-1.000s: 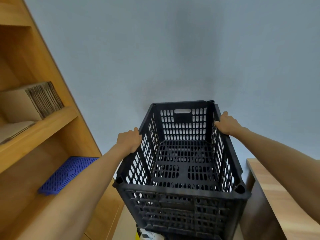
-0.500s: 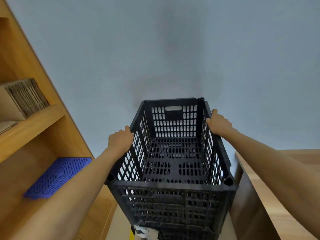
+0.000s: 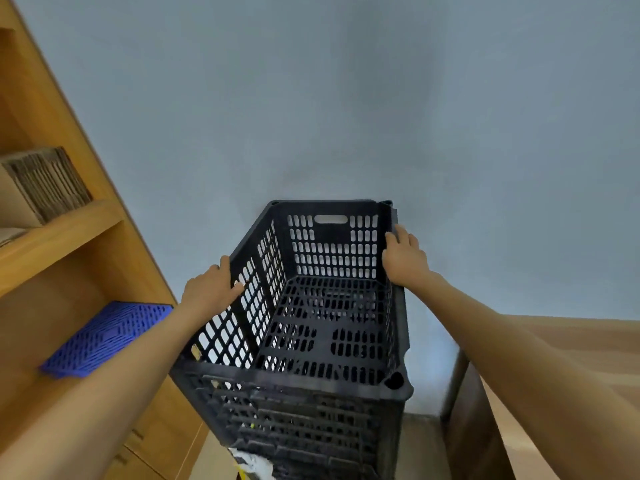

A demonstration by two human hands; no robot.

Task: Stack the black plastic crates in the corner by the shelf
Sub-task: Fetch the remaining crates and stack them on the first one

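A black slotted plastic crate sits on top of a stack of more black crates, close to the grey wall between the shelf and a wooden table. My left hand lies against the crate's left wall, fingers straightened and thumb over the rim. On the right rim rests my right hand, its fingers stretched forward along the edge. Neither hand is clenched on the rim.
A wooden shelf unit stands at the left with a blue plastic grid on a lower board and cardboard above. A wooden table is at the right. White and yellow packaging lies at the stack's foot.
Both hands have loosened from clenched grips on the crate's side rims to straightened fingers. The crate has settled lower onto the stack and sits still.
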